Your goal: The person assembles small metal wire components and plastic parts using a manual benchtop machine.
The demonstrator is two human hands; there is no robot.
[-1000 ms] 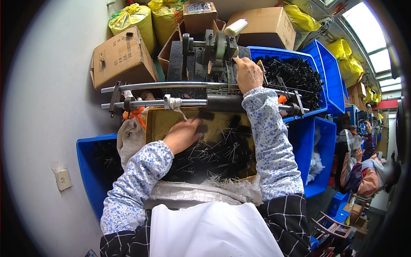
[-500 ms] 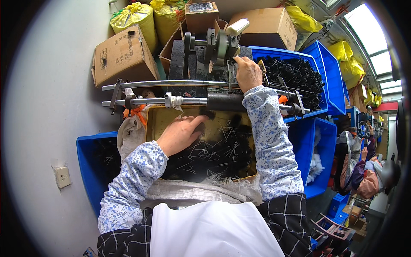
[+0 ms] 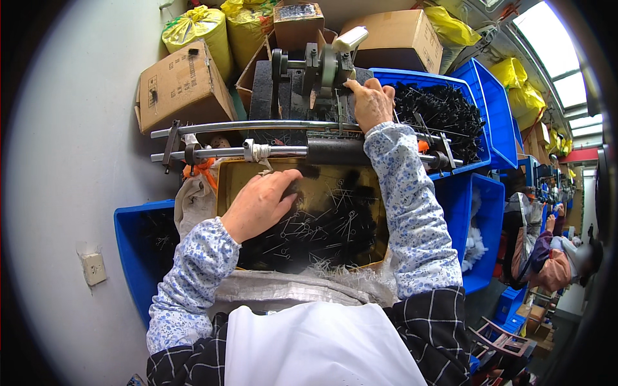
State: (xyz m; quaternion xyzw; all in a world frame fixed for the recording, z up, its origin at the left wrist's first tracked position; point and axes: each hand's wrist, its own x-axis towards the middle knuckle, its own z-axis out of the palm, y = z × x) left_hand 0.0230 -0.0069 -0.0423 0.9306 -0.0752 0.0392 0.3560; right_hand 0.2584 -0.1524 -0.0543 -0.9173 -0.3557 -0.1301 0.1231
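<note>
A person works at a small metal machine point(image 3: 309, 83), with a tray of black wire pieces point(image 3: 322, 222) just below it.

The right hand point(image 3: 370, 103) rests curled on the machine's right side; whether it grips anything cannot be told. The left hand point(image 3: 261, 202) lies loosely cupped in the tray.

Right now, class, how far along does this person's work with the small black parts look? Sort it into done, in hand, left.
Done: a blue bin behind the machine is heaped with black parts; whether they are finished cannot be told. In hand: the left hand is down among loose parts in the yellow tray, the right hand at the machine. Left: many parts still cover the tray.
</note>
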